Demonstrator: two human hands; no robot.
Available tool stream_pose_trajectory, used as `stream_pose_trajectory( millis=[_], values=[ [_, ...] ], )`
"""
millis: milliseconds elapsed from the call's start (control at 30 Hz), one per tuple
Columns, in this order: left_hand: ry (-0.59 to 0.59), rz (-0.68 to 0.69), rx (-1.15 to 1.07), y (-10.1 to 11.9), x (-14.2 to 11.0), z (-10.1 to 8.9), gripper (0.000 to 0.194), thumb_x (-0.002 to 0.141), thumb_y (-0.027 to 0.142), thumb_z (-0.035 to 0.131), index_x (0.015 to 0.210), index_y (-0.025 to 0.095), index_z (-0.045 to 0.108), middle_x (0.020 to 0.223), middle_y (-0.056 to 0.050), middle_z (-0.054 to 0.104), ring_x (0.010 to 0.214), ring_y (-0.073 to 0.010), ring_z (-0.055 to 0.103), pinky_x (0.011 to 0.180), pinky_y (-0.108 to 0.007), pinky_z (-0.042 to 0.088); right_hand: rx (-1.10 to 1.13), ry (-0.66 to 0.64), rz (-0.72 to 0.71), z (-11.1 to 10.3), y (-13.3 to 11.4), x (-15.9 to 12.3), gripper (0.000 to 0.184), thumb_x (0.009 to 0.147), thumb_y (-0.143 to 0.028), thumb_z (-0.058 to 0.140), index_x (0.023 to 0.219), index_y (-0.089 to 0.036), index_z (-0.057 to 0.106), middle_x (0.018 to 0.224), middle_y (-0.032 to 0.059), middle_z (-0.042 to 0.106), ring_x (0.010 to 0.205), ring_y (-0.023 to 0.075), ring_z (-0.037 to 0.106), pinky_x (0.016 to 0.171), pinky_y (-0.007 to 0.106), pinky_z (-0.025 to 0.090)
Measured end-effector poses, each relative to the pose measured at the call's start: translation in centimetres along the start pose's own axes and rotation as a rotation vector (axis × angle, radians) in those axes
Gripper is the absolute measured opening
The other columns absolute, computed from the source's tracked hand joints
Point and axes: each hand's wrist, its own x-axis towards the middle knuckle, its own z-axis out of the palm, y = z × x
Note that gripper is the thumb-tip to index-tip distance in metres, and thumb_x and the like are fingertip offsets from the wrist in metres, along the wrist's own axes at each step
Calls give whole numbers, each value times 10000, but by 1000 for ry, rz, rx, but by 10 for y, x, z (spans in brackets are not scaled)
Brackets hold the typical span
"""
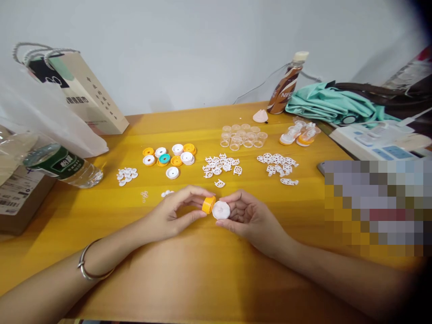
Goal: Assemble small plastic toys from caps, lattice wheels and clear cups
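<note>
Two bare hands are working close together above the wooden table, between its near edge and its back edge. The left hand is pinching an orange plastic cap by its rim, between thumb and fingers. The right hand is holding a white round cap in the same way, its other fingers curling loosely. Both caps are meeting almost edge to edge; whether they are touching, I cannot tell.

For good handling, the fingertips should be gripping lightly and evenly at the rims, so that the smooth plastic is not slipping or tilting and the faces are staying free.

Towards the table's left edge, shallow round caps in orange, white and teal are lying in small stacks, looking hard and glossy. Nearer the back edge, thin clear cups are letting the wood colour through. In front of them, flat white openwork pieces are showing spoke-like ribs. Towards the back right corner, orange-based pieces are carrying clear tops.
</note>
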Motion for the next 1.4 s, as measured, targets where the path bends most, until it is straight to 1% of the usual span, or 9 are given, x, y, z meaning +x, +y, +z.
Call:
stream_pose_trajectory(
  millis=[100, 267, 367, 533, 633, 900, 1033, 1200, 1400],
  values=[
    [-7, 46, 129, 1, -1, -1, 331, 838, 129, 510, 1163, 178, 468, 1187, -98, 536, 1060, -169, 544, 919, -335, 472, -2, -11, 9, 0, 0, 0, 322, 613, -210, 741, 837, -204, 510, 750, -28, 645, 673, 89, 617, 679, 239, 509],
    [-29, 170, 458, 6, -3, 0, 372, 835, 144, 516, 1199, 200, 462, 1156, -84, 575, 1066, -170, 542, 914, -327, 460, 4, -41, 27, 0, 0, -2, 324, 612, -246, 751, 840, -194, 527, 777, -12, 653, 704, 99, 625, 707, 253, 515],
    [-22, 219, 558, 9, -4, 4, 382, 842, 148, 508, 1217, 196, 453, 1146, -87, 583, 1066, -172, 541, 924, -335, 451, 12, -59, 24, 0, 2, -3, 311, 612, -245, 756, 826, -192, 537, 758, -15, 645, 706, 101, 623, 711, 252, 512],
    [6, 232, 637, 11, -6, 9, 403, 849, 171, 507, 1244, 189, 427, 1127, -94, 592, 1022, -169, 563, 889, -321, 473, 30, -56, 14, 1, 4, -3, 321, 614, -239, 758, 854, -199, 548, 740, -23, 642, 695, 100, 619, 696, 244, 512],
    [25, 245, 660, 10, -7, 10, 407, 851, 180, 509, 1248, 192, 423, 1116, -91, 597, 1004, -166, 573, 878, -314, 480, 46, -54, 31, 1, 5, -2, 346, 604, -213, 764, 869, -202, 541, 739, -26, 653, 694, 98, 625, 703, 239, 507],
    [39, 267, 690, 7, -9, 15, 387, 858, 191, 503, 1236, 158, 427, 1062, -103, 605, 931, -158, 582, 803, -287, 505, 30, -36, 47, 2, 5, -3, 321, 564, -181, 782, 789, -189, 553, 721, -28, 657, 696, 104, 628, 689, 237, 500],
    [44, 272, 720, 6, -10, 16, 371, 855, 195, 509, 1218, 155, 441, 1057, -100, 607, 932, -157, 581, 800, -279, 508, 16, -39, 67, 2, 4, -4, 301, 574, -194, 776, 768, -188, 547, 730, -22, 658, 710, 112, 631, 694, 245, 506],
    [41, 289, 742, 7, -12, 17, 371, 858, 186, 502, 1221, 147, 441, 1048, -105, 605, 917, -156, 584, 775, -273, 517, 19, -41, 80, 3, 4, -5, 318, 561, -201, 782, 754, -195, 529, 715, -29, 658, 701, 117, 638, 682, 247, 511],
    [28, 322, 760, 7, -12, 17, 399, 861, 178, 486, 1254, 154, 417, 1061, -114, 594, 955, -170, 572, 788, -303, 517, 17, -50, 91, 2, 3, -5, 322, 562, -216, 782, 769, -196, 536, 700, -28, 660, 709, 128, 643, 703, 268, 513]
  ],
)
